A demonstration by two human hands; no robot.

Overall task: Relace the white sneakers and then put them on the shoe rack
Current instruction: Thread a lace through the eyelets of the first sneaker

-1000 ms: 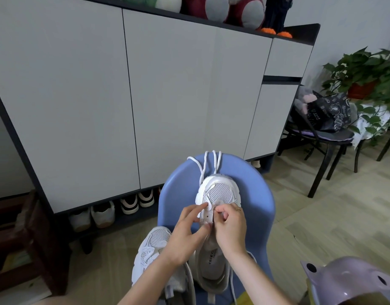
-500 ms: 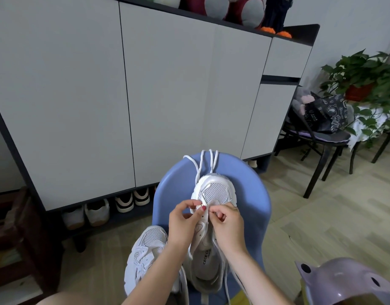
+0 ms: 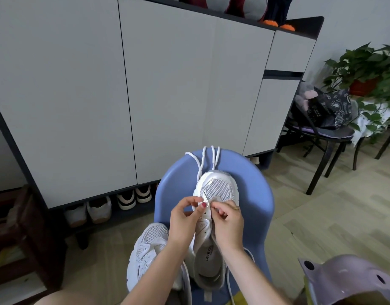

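We see a tall grey-door shoe cabinet (image 3: 167, 95) w/ shoes lined under it. In front, a blue plastic chair (image 3: 255, 205) carries the white mesh sneaker (image 3: 218, 190), toe away, white laces (image 3: 208, 159) trailing over the chair's edge. Second white sneaker (image 3: 145, 252) sits just left. Left hand (image 3: 185, 219) & right hand (image 3: 228, 221): fingers pinching lace at the eyelets.

I log colours only. The sneaker (image 3: 218, 190) on the stool is white with a mesh-patterned toe panel; its laces (image 3: 208, 159) are white. The second sneaker (image 3: 145, 249) is white, also mesh-topped. The stool (image 3: 255, 208) is light blue. On the left hand (image 3: 185, 221) I see 1 dark red nail. The cabinet (image 3: 167, 95) has pale grey doors in a black frame. The floor (image 3: 321, 216) is pale wood-grain. The plant (image 3: 365, 62) is green in a red-orange pot (image 3: 363, 86).
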